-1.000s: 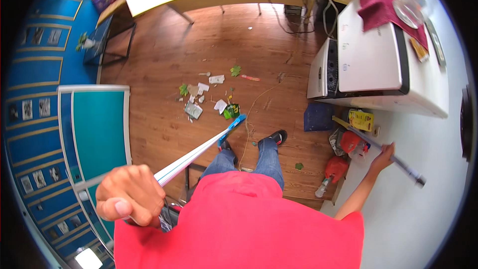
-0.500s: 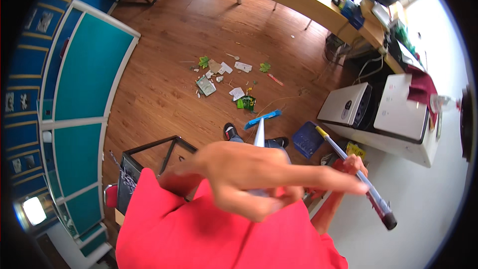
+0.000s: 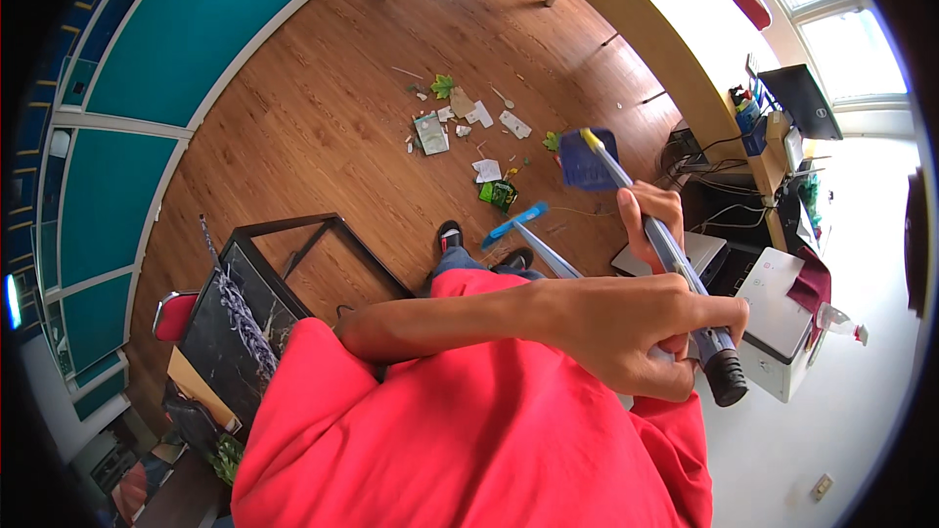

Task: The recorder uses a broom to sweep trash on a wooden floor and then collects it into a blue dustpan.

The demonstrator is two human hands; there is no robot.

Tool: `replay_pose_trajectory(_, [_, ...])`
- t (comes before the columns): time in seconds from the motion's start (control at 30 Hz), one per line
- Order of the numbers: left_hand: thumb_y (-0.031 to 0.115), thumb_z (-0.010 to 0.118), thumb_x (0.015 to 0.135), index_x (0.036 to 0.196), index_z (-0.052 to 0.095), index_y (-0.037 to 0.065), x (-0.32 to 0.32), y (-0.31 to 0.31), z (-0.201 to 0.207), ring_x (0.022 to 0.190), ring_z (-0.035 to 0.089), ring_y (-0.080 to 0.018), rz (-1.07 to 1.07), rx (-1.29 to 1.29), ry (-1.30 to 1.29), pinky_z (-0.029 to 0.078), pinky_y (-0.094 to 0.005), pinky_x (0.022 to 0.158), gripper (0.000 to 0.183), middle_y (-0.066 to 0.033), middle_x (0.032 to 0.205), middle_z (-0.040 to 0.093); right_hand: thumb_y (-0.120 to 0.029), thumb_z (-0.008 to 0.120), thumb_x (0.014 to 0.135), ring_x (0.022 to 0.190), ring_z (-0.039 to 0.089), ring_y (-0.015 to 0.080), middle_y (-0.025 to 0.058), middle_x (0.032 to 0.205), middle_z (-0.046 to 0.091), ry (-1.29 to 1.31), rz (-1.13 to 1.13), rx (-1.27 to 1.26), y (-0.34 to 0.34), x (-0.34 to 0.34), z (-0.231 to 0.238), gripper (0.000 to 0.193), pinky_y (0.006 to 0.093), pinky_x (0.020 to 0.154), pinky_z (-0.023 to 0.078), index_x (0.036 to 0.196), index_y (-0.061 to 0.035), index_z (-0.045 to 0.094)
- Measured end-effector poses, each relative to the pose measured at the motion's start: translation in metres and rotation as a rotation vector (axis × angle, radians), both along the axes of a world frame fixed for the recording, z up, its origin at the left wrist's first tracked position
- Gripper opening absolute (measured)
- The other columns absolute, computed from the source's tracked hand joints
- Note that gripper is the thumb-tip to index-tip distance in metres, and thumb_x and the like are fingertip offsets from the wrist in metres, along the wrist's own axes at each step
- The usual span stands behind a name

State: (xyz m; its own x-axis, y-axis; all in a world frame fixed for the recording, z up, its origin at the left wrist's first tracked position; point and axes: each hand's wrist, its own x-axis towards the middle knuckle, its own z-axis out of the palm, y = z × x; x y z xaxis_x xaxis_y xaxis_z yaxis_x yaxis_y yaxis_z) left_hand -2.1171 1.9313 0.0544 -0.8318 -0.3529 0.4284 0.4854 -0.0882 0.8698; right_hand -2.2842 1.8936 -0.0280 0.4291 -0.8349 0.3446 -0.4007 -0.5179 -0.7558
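My right hand point(image 3: 653, 220) is wrapped round the grey pole of a long-handled dustpan point(image 3: 590, 174). Its blue pan hangs above the floor, joined to the pole by a yellow socket. Across the front of my red shirt reaches my left hand point(image 3: 631, 328), fingers curled and index finger stretched over the pole's black-capped end. A broom point(image 3: 515, 225) with a blue head rests on the floor by my shoes; its pale handle runs up under my left hand, which hides the grip. Beyond lies litter: paper scraps point(image 3: 430, 134), a green wrapper point(image 3: 499, 196), leaves point(image 3: 443, 86) and a spoon point(image 3: 503, 98).
To the left stand a black-framed low table point(image 3: 264, 284) and a teal partition point(image 3: 225, 15). At the right are white office machines point(image 3: 780, 298), with a spray bottle point(image 3: 839, 323) and loose cables beside a desk point(image 3: 665, 0). A monitor point(image 3: 802, 103) sits on the desk.
My view has turned to the right. The dustpan has been lifted and swung forward in my right hand. My left hand has moved right, over the end of the dustpan's pole.
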Motion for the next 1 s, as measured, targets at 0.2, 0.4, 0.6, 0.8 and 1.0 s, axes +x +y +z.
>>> replay_pose_trajectory(0.2, [0.001, 0.056, 0.071, 0.098, 0.047, 0.005, -0.017, 0.01, 0.0, 0.041, 0.049, -0.0182, 0.32, -0.163, 0.117, 0.035, -0.0317, 0.042, 0.03, -0.0037, 0.059, 0.052, -0.007, 0.066, 0.082, 0.059, 0.045, 0.0226, 0.0103, 0.074, 0.05, 0.289, -0.591, -0.318, 0.003, -0.013, -0.049, 0.024, 0.0334, 0.056, 0.04, 0.095, -0.0033, 0.047])
replay_pose_trajectory(0.4, [0.001, 0.056, 0.068, 0.097, 0.049, 0.006, -0.045, 0.018, 0.005, 0.036, 0.044, -0.0143, 0.472, -0.282, 0.022, 0.034, -0.0296, 0.04, 0.029, -0.0007, 0.055, 0.05, -0.046, 0.062, 0.09, 0.068, 0.066, 0.0301, 0.0241, 0.092, 0.066, -0.381, -0.661, 1.621, 0.072, -0.018, -0.151, 0.059, 0.0376, 0.06, 0.053, 0.135, -0.0109, 0.045])
replay_pose_trajectory(0.6, [0.002, 0.057, 0.066, 0.099, 0.054, 0.007, -0.07, 0.02, 0.012, 0.034, 0.041, -0.0113, 0.539, -0.286, -0.048, 0.028, -0.0271, 0.036, 0.033, 0.0024, 0.054, 0.05, -0.024, 0.059, 0.091, 0.062, 0.063, 0.026, 0.0193, 0.078, 0.064, -1.094, -0.529, 1.688, 0.058, -0.003, -0.179, 0.029, 0.0349, 0.058, 0.054, 0.108, -0.0013, 0.056])
replay_pose_trajectory(0.8, [0.023, 0.07, 0.086, 0.102, 0.049, 0.007, -0.076, -0.007, 0.022, 0.042, 0.058, -0.0112, 0.554, -0.286, -0.099, 0.036, -0.0274, 0.038, 0.031, -0.0005, 0.051, 0.052, -0.011, 0.057, 0.087, 0.057, 0.059, 0.019, 0.0121, 0.071, 0.061, -0.963, -0.474, 1.565, 0.045, -0.037, -0.163, 0.014, 0.0293, 0.055, 0.052, 0.09, 0.002, 0.056])
replay_pose_trajectory(1.0, [0.045, 0.057, 0.095, 0.1, 0.051, 0.005, -0.079, -0.068, 0.006, 0.054, 0.067, -0.011, 0.875, -0.057, 0.169, 0.029, -0.0189, 0.039, 0.041, 0.0052, 0.05, 0.049, -0.014, 0.05, 0.091, 0.054, 0.052, 0.01, 0.0066, 0.068, 0.057, -0.83, -0.45, 1.584, 0.062, -0.073, -0.143, 0.016, 0.0223, 0.046, 0.041, 0.087, 0.0003, 0.056])
